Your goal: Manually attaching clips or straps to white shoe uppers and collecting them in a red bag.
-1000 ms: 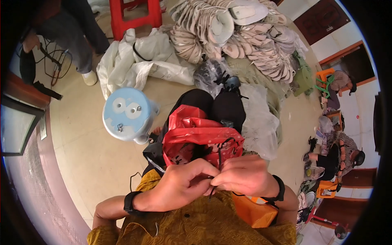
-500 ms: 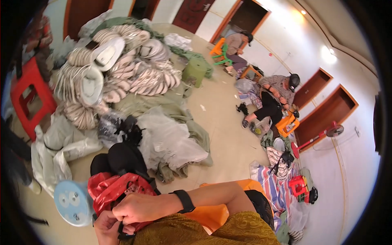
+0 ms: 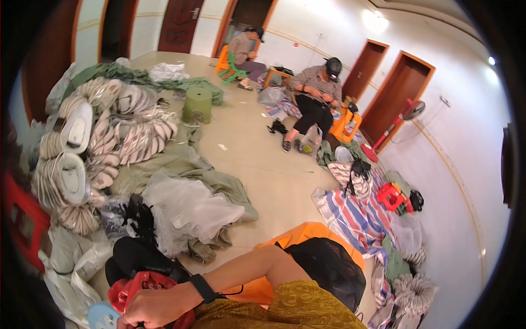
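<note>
My right hand (image 3: 156,305), with a black band on its wrist, reaches to the lower left. Its fingers are curled closed, and what they hold is hidden. Of my left hand (image 3: 125,323) only a sliver shows beneath it at the lower edge, its fingers out of sight. Under and around the hands lies a crumpled red plastic bag (image 3: 121,294). Black rounded shapes (image 3: 131,253) rest just beyond the bag. A light blue stool (image 3: 99,316) is partly visible to the left.
Bundled pale shoe soles (image 3: 104,129) heap at the left, near clear plastic sheeting (image 3: 189,208) and a green bin (image 3: 197,105). Two people sit far off. A striped tarp (image 3: 350,216), a red fan (image 3: 392,129) and a black mesh bag (image 3: 329,268) are to the right.
The view has swung to the right, so the room has shifted left and more of the mesh bag shows. My hands are lower in view; the left one has mostly left it.
</note>
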`<act>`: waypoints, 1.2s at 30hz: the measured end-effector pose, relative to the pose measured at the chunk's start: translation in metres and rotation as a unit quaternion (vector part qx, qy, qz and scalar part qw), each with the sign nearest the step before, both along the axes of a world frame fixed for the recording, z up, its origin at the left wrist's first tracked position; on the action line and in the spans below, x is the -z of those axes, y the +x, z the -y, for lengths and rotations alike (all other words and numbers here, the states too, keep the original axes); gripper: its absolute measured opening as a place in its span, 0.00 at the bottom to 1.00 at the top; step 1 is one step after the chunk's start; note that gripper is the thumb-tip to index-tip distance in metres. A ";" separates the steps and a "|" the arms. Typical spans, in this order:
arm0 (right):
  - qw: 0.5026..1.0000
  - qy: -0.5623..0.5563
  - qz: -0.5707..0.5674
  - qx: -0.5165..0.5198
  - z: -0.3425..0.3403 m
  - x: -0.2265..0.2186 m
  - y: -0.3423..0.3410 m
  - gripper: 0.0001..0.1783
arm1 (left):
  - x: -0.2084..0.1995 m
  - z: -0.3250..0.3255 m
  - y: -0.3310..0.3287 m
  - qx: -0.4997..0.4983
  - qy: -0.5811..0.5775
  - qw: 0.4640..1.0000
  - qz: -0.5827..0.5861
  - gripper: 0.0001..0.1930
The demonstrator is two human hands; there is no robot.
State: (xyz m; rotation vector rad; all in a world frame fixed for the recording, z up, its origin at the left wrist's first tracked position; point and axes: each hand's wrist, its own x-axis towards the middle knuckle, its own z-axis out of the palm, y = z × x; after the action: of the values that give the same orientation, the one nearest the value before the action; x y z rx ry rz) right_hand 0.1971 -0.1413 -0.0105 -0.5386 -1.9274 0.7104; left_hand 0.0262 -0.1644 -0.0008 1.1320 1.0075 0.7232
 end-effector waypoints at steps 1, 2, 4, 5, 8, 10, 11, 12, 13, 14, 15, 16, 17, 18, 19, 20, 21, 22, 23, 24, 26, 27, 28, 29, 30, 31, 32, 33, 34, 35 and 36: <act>1.000 -0.020 0.015 0.006 -0.001 0.003 -0.004 0.05 | -0.002 -0.001 0.003 -0.014 -0.007 1.000 -0.010 0.10; 1.000 -0.015 0.015 0.022 -0.003 -0.003 -0.003 0.05 | -0.002 -0.003 0.005 0.003 -0.002 1.000 -0.010 0.10; 0.999 0.042 0.026 -0.020 -0.008 -0.012 0.000 0.05 | 0.002 -0.007 0.007 -0.017 0.052 0.998 0.017 0.09; 0.999 0.027 0.043 -0.018 -0.010 -0.011 0.003 0.07 | 0.004 -0.009 0.009 -0.028 0.079 0.996 0.031 0.09; 0.999 0.017 0.051 0.005 -0.006 -0.018 0.010 0.07 | 0.009 -0.014 0.013 -0.021 0.097 0.994 0.046 0.08; 1.000 0.005 0.002 0.002 -0.013 -0.009 0.004 0.06 | 0.013 -0.017 0.011 -0.031 0.084 0.995 0.047 0.09; 0.999 -0.009 -0.046 -0.009 -0.017 -0.002 -0.003 0.05 | 0.008 -0.018 0.013 -0.052 0.072 0.996 0.019 0.09; 0.999 -0.020 -0.034 -0.028 -0.020 -0.005 -0.002 0.08 | 0.002 -0.018 0.012 -0.083 0.057 0.995 -0.015 0.10; 0.999 0.030 -0.016 -0.004 -0.024 -0.013 -0.006 0.10 | -0.004 -0.016 0.008 -0.104 0.071 0.991 -0.032 0.11; 1.000 -0.028 0.001 0.000 -0.019 -0.016 -0.003 0.12 | -0.013 -0.015 0.011 -0.116 0.078 0.990 -0.031 0.08; 0.997 -0.054 0.051 -0.036 -0.018 -0.024 -0.001 0.13 | 0.006 -0.022 -0.011 -0.058 0.109 0.991 0.056 0.11; 0.996 -0.057 0.062 -0.023 -0.020 -0.014 -0.002 0.15 | 0.011 -0.018 -0.007 -0.108 0.203 0.971 -0.070 0.16; 0.993 -0.059 0.101 0.000 -0.019 -0.010 0.013 0.18 | -0.024 -0.018 0.015 -0.056 0.097 0.993 -0.039 0.17; 0.987 -0.076 0.137 0.025 -0.014 -0.025 0.024 0.17 | -0.016 -0.021 0.017 -0.027 0.255 0.961 -0.106 0.16; 0.986 -0.084 0.138 0.038 -0.014 -0.031 0.024 0.16 | -0.017 -0.024 0.018 -0.018 0.238 0.964 -0.120 0.18; 0.985 -0.078 0.146 0.048 -0.015 -0.033 0.020 0.15 | -0.019 -0.021 0.018 -0.039 0.212 0.973 -0.084 0.17; 0.987 -0.068 0.136 0.056 -0.019 -0.033 0.014 0.15 | -0.014 -0.021 0.019 -0.075 0.230 0.968 -0.073 0.17; 0.984 -0.120 0.121 0.046 -0.020 -0.031 0.011 0.15 | -0.014 -0.021 0.018 -0.095 0.251 0.962 -0.058 0.18; 0.981 -0.150 0.117 0.045 -0.021 -0.033 0.006 0.15 | -0.018 -0.020 0.012 -0.085 0.220 0.969 -0.073 0.17; 0.974 -0.171 0.142 0.042 -0.019 -0.028 0.007 0.14 | -0.021 -0.019 0.010 -0.060 0.189 0.977 -0.077 0.17; 0.974 -0.184 0.130 0.016 -0.022 -0.029 0.001 0.13 | -0.022 -0.014 0.003 -0.075 0.179 0.978 -0.068 0.18; 0.973 -0.187 0.132 0.009 -0.024 -0.027 0.001 0.13 | -0.020 -0.012 0.000 -0.079 0.188 0.977 -0.059 0.18; 0.955 -0.278 0.101 -0.004 -0.028 -0.026 0.003 0.13 | -0.020 -0.014 0.000 -0.074 0.198 0.976 -0.047 0.18; 0.927 -0.369 0.067 -0.012 -0.030 -0.024 0.004 0.12 | -0.022 -0.017 0.000 -0.084 0.222 0.971 -0.040 0.18; 0.925 -0.374 0.066 -0.004 -0.033 -0.024 0.003 0.12 | -0.022 -0.021 -0.001 -0.076 0.217 0.973 -0.036 0.18; 0.927 -0.367 0.079 -0.010 -0.037 -0.025 0.003 0.12 | -0.021 -0.024 -0.001 -0.078 0.220 0.972 -0.027 0.18; 0.927 -0.364 0.093 -0.018 -0.039 -0.027 0.005 0.11 | -0.019 -0.024 0.000 -0.081 0.218 0.972 -0.017 0.18; 0.934 -0.338 0.110 -0.025 -0.043 -0.030 0.002 0.11 | -0.017 -0.026 -0.001 -0.085 0.233 0.969 -0.003 0.18; 0.936 -0.322 0.137 -0.027 -0.045 -0.036 0.001 0.09 | -0.016 -0.027 0.001 -0.096 0.265 0.959 0.012 0.18; 0.918 -0.382 0.099 -0.032 -0.049 -0.040 -0.002 0.08 | -0.016 -0.029 -0.001 -0.089 0.230 0.969 0.019 0.18; 0.896 -0.439 0.059 -0.037 -0.049 -0.043 -0.003 0.07 | -0.016 -0.030 -0.002 -0.083 0.194 0.977 0.024 0.19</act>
State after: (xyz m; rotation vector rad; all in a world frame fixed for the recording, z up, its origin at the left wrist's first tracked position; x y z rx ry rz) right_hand 0.1944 -0.0927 0.0321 -1.0727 -1.6577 1.6458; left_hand 0.0240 -0.1344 0.0152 1.3682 0.9512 1.1117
